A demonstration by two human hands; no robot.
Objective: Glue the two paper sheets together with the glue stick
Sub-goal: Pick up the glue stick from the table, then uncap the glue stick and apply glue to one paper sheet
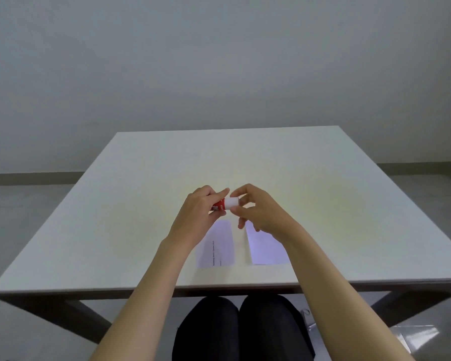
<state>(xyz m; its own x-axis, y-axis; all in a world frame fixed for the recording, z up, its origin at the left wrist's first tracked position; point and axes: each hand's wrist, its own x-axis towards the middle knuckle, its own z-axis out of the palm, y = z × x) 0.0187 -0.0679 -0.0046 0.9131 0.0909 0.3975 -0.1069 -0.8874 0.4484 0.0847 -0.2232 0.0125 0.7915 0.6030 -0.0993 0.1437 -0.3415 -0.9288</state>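
While your left hand (198,207) grips the red glue stick (220,205) above the bench (323,178), your right hand (255,207) pinches its white cap (231,202). It's light, stiff, likely slick: hold the barrel firmly. Two flimsy sheets (219,246) lie below.

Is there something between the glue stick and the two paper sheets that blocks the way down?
Only the white cap, on the glue stick and pinched by the right hand. The left hand grips the red body. Both paper sheets lie uncovered below.
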